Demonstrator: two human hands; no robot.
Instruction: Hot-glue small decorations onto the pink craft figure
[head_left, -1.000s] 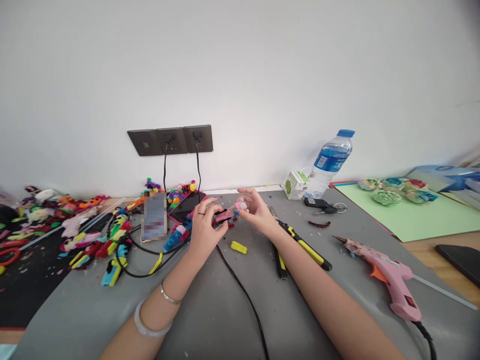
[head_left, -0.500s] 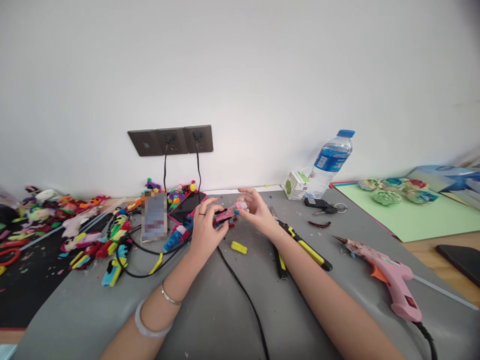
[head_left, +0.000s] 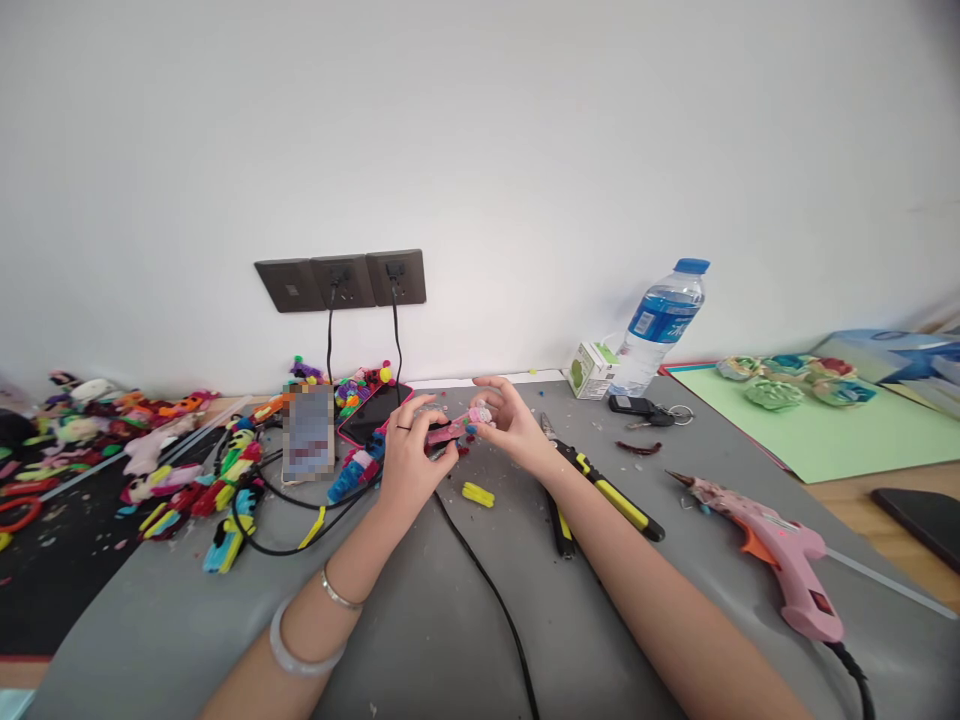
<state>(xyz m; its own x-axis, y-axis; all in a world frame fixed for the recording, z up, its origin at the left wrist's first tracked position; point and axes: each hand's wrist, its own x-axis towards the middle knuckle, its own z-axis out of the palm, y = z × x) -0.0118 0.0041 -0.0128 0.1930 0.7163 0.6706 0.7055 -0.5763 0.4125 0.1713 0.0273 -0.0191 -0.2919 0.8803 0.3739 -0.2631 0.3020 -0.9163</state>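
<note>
Both of my hands meet over the grey mat [head_left: 450, 620] near the wall. My left hand [head_left: 411, 455] pinches one end of a small pink clip [head_left: 448, 432] with coloured bits on it. My right hand [head_left: 511, 420] is curled, its fingertips on a little pale pink charm [head_left: 480, 413] at the clip's other end. A yellow piece [head_left: 478, 494] lies on the mat just below the hands.
Black-and-yellow pliers [head_left: 600, 492] lie right of my right forearm, a pink glue gun [head_left: 772, 555] farther right. A water bottle [head_left: 658, 325], keys [head_left: 637, 406], a small carton [head_left: 590, 370], a green sheet [head_left: 847, 430], phones [head_left: 371, 410] on cables and colourful craft pieces [head_left: 187, 480] surround them.
The hands have barely shifted; the right hand's fingers have closed in slightly on the charm at the end of the clip.
</note>
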